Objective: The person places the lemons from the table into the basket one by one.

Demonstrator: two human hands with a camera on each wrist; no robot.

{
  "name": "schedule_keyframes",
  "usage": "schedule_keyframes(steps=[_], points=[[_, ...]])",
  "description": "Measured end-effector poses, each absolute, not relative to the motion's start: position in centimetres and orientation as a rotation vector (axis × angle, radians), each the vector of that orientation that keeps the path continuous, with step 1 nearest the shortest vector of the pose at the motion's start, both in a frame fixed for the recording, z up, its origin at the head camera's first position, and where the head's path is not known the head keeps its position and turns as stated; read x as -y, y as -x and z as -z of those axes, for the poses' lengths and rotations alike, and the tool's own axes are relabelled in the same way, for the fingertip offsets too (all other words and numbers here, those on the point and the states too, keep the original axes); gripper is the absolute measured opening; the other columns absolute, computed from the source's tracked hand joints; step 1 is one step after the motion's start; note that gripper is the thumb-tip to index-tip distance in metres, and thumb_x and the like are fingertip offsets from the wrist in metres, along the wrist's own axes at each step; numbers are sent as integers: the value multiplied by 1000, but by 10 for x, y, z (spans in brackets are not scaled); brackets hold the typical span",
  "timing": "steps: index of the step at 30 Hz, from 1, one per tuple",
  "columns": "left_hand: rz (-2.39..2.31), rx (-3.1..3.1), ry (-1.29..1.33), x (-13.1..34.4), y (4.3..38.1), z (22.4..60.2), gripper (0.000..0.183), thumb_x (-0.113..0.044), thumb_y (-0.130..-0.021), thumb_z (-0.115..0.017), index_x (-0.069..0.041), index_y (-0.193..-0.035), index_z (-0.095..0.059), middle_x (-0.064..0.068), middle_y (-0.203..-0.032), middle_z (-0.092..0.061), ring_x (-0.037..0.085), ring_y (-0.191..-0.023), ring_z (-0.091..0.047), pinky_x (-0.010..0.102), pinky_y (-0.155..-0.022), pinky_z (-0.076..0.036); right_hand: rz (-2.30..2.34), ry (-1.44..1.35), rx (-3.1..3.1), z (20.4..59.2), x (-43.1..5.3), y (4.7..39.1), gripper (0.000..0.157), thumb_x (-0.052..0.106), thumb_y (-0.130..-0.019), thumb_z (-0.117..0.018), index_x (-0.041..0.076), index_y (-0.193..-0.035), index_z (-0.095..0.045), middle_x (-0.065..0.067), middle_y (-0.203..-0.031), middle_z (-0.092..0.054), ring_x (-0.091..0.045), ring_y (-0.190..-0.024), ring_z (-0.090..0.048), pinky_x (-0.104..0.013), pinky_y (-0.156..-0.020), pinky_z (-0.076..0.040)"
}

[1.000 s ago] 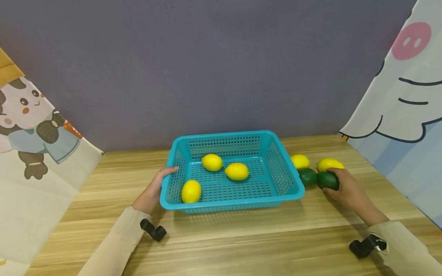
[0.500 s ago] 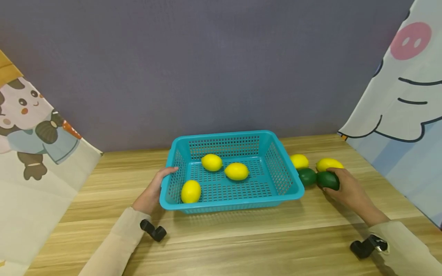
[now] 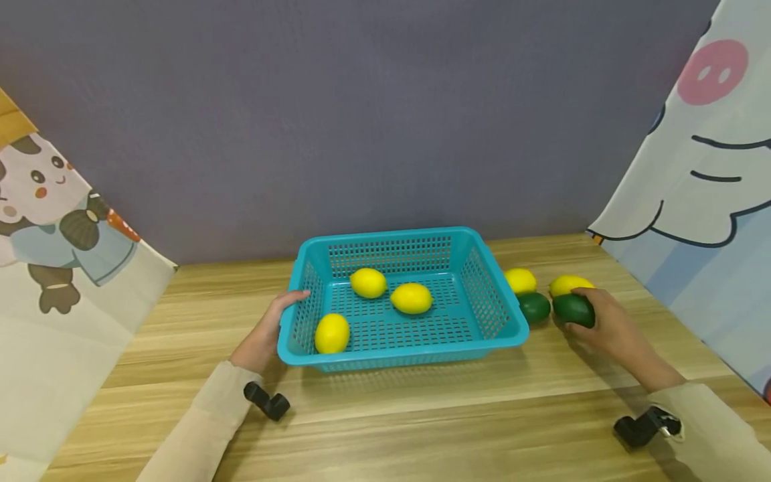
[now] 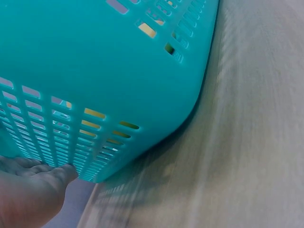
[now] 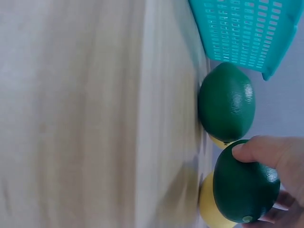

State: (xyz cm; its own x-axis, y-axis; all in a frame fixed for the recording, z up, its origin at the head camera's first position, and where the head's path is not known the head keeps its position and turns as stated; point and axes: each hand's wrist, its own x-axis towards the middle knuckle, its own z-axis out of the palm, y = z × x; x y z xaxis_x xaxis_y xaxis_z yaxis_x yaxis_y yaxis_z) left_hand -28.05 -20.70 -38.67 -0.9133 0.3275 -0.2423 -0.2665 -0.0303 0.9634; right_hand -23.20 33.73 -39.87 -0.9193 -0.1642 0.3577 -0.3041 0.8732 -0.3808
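My left hand [image 3: 265,335] grips the left rim of a blue plastic basket [image 3: 397,349], with the thumb over the edge and fingers outside. Three lemons lie in it: one at the back [image 3: 368,283], one near the middle [image 3: 411,298] and one at the front left [image 3: 332,333]. My right hand [image 3: 620,335] holds a dark green lime [image 5: 247,183] between thumb and fingers, right of the basket. Beside it a second lime [image 3: 535,307] lies near the basket wall. Behind the limes are two more lemons, one close to the basket [image 3: 520,281] and one farther right [image 3: 569,286].
Everything stands on a wood-grain table [image 3: 421,422]. A grey backdrop [image 3: 385,120] closes off the back. Cartoon-printed cloths hang at the left [image 3: 78,221] and right [image 3: 693,187].
The lime in my right hand has shifted slightly away from the other lime, leaving a small gap. My left hand and the basket stay in place.
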Motion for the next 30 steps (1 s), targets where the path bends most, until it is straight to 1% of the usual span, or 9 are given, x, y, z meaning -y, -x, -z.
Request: schedule_keyframes(steps=[6,15,21,30], points=[[-1993,-1824,-67,207,280,386,62,-32,-94,-41,-17,-148,-16,17,-142,-32,27,-119,-43,40,-93,-44,-594,-355,2710,389,-337,235,61,-2,-70,-75,-17,-120,-43,-38,-113,-44,-53,-93,-48,-63,-73,-41],[-1998,-1817,-46,206,280,385,60,-31,-94,-41,-12,-147,-20,18,-138,-36,28,-118,-44,39,-94,-44,-598,-327,2724,382,-333,236,62,-2,-73,-74,-16,-123,-42,-38,-115,-43,-52,-92,-48,-62,-71,-42],[-2001,-1819,-81,206,280,385,60,-32,-95,-41,-13,-148,-19,18,-140,-35,28,-119,-43,39,-93,-44,-585,-349,2702,375,-331,237,61,-1,-73,-75,-15,-123,-42,-38,-114,-44,-51,-88,-51,-60,-67,-44],[-1998,-1838,-95,208,278,387,62,-33,-94,-41,-18,-149,-16,17,-142,-32,29,-122,-40,40,-93,-44,-606,-357,2714,367,-326,237,62,6,-77,-75,-14,-125,-43,-38,-118,-44,-48,-88,-52,-56,-65,-45]])
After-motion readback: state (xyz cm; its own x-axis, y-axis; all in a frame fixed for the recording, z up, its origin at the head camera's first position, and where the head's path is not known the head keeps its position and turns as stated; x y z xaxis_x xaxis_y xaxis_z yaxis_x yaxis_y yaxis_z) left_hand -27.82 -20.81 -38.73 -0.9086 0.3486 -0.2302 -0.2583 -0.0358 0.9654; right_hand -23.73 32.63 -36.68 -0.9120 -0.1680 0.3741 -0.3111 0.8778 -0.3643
